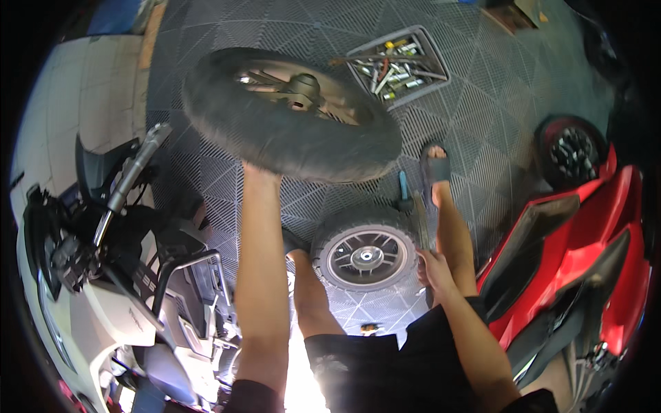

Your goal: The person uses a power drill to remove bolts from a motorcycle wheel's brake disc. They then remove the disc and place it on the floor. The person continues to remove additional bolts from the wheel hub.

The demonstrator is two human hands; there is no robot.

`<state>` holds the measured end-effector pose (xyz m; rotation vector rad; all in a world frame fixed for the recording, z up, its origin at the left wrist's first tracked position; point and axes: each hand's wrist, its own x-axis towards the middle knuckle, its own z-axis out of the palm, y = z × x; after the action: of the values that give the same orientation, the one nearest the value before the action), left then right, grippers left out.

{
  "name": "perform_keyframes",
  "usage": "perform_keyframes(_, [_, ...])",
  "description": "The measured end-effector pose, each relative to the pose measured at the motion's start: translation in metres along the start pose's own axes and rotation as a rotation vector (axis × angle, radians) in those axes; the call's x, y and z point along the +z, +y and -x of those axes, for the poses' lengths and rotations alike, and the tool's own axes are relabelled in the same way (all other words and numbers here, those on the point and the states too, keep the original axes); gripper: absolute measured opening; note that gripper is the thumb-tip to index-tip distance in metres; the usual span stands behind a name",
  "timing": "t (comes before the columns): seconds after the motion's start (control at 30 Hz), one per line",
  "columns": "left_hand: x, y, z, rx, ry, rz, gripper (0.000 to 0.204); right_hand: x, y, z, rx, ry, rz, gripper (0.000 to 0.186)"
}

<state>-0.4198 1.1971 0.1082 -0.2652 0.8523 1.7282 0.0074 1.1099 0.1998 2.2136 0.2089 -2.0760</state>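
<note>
A wheel with a black tyre (296, 148) is raised in front of me, tilted, its dark hub and spokes facing up. My left hand (261, 171) grips it from the near side; the fingers are hidden behind the rubber. Between my legs lies a second wheel (367, 256), with a knobbly tyre and a grey spoked rim. My right hand (432, 270) is closed beside that tyre's right edge, around the near end of a long flat metal bar (421, 219). Just beyond the lying wheel is a blue-handled hammer (403, 186).
A grey bin (441, 58) of loose tools stands on the patterned floor tiles (496, 103) at the far side. A white-and-black motorbike (117, 310) flanks me on the left, a red one (571, 255) on the right. Another wheel (573, 150) is at the right.
</note>
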Motion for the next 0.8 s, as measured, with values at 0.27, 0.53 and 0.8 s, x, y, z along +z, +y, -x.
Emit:
perform_keyframes(0.27, [-0.187,-0.044,0.081,-0.013,0.459,0.076,0.076,0.007,-0.001,-0.007,0.022,-0.007,0.066,0.037])
perform_keyframes(0.53, [-0.307,-0.055,0.123,-0.05,0.803,0.089,0.087,0.031,0.006,-0.005,0.072,0.018,0.163,0.045])
perform_keyframes(0.8, [-0.402,-0.007,0.085,-0.172,0.869,0.115,0.091,0.06,0.001,-0.006,0.056,-0.018,0.343,0.031])
